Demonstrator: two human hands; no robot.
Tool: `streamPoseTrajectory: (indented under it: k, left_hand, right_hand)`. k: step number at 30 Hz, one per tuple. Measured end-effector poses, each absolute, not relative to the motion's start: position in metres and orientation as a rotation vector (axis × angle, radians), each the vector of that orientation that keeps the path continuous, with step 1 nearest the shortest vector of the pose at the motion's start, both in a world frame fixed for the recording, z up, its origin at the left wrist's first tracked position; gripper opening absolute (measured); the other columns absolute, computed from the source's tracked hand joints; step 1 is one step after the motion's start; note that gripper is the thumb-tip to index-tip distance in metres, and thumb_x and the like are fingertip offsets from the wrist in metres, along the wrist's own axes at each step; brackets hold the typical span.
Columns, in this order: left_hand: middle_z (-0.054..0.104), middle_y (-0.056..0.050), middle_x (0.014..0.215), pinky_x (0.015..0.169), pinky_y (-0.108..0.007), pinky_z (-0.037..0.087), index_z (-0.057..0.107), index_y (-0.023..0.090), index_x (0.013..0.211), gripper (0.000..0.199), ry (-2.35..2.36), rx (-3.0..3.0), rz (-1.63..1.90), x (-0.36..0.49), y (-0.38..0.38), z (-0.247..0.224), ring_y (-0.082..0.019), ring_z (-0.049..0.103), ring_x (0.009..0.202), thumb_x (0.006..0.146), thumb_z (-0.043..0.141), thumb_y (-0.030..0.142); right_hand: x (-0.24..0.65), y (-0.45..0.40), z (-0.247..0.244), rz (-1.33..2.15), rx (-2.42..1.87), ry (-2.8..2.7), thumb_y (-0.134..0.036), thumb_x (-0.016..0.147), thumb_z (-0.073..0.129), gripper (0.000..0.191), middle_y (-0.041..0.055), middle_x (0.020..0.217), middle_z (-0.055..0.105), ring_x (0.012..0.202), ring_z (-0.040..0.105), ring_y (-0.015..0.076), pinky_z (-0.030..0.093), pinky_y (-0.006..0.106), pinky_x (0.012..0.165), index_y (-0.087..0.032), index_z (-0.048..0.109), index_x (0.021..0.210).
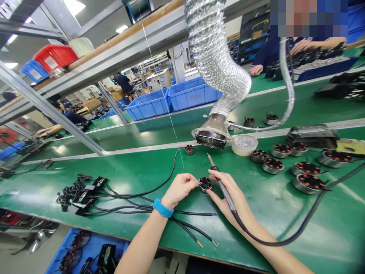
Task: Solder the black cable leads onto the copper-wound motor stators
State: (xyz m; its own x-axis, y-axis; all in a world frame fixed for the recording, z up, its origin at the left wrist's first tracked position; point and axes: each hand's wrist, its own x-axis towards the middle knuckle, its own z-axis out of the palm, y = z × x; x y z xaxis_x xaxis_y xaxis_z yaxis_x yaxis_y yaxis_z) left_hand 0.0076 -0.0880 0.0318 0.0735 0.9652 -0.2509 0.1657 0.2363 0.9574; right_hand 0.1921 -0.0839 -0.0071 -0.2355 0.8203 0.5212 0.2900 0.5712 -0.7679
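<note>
My right hand (229,192) holds a soldering iron (225,192), its tip pointing up and away from me. The thumb of that hand is at the right side of a small round motor stator (205,184) with dark and copper windings and a silvery rim. My left hand (182,186), with a blue band at the wrist, is closed in a pinch at the stator's left edge; what is between its fingertips is too small to make out. A thin solder wire (172,121) hangs from a spool (138,9) above, ending just behind my left hand.
A fume extractor nozzle (212,131) hangs over the green bench (137,236). Several stators (273,166) stand at right beside a tape roll (244,145). Black cables (159,209) with plugs lie at left. The iron's cord (302,224) crosses the right side. A co-worker's hand (256,70) shows beyond.
</note>
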Motion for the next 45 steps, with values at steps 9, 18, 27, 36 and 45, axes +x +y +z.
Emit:
streamPoseTrajectory:
  k: [9, 18, 27, 36, 45]
  left_hand:
    - [0.045, 0.005, 0.057, 0.05, -0.022, 0.024, 0.059, 0.014, 0.072, 0.016, 1.386, 1.236, 0.902, 0.011, -0.088, 0.029, -0.005, 0.032, 0.048, 0.072, 0.058, 0.03]
    - [0.044, 0.006, 0.057, 0.049, -0.022, 0.023, 0.06, 0.013, 0.073, 0.015, 1.393, 1.234, 0.898, 0.01, -0.089, 0.032, -0.005, 0.031, 0.047, 0.072, 0.058, 0.028]
    - [0.043, 0.007, 0.056, 0.05, -0.022, 0.023, 0.059, 0.013, 0.072, 0.015, 1.388, 1.211, 0.905, 0.011, -0.088, 0.031, -0.005, 0.03, 0.047, 0.072, 0.06, 0.029]
    - [0.044, 0.006, 0.055, 0.051, -0.022, 0.025, 0.06, 0.013, 0.071, 0.015, 1.383, 1.213, 0.921, 0.01, -0.088, 0.029, -0.005, 0.032, 0.047, 0.072, 0.06, 0.028]
    - [0.049, 0.005, 0.059, 0.052, -0.021, 0.028, 0.06, 0.013, 0.072, 0.016, 1.376, 1.209, 0.926, 0.009, -0.088, 0.028, -0.005, 0.035, 0.049, 0.073, 0.062, 0.029]
  right_hand:
    - [0.186, -0.08, -0.013, 0.637, -0.908, -1.836, -0.014, 0.09, 0.056, 0.047, 0.0065, 0.117, 0.054, 0.099, 0.061, 0.0173, 0.052, 0.03, 0.089, -0.027, 0.048, 0.135]
    - [0.202, -0.1, 0.01, 0.305, -0.843, -1.636, -0.017, 0.096, 0.055, 0.015, -0.0032, 0.093, 0.068, 0.075, 0.064, 0.0093, 0.049, 0.02, 0.073, -0.025, 0.064, 0.105]
    - [0.204, -0.103, 0.006, 0.304, -0.791, -1.728, -0.017, 0.098, 0.049, 0.016, -0.0053, 0.086, 0.068, 0.072, 0.064, 0.0094, 0.05, 0.021, 0.072, -0.024, 0.063, 0.096]
    - [0.203, -0.101, 0.008, 0.312, -0.81, -1.726, -0.018, 0.098, 0.049, 0.016, -0.0053, 0.083, 0.068, 0.071, 0.065, 0.0094, 0.05, 0.021, 0.071, -0.024, 0.064, 0.095]
    - [0.202, -0.102, 0.006, 0.397, -0.86, -1.676, -0.024, 0.098, 0.05, 0.017, -0.0036, 0.079, 0.069, 0.068, 0.066, 0.0107, 0.05, 0.021, 0.067, -0.024, 0.066, 0.093]
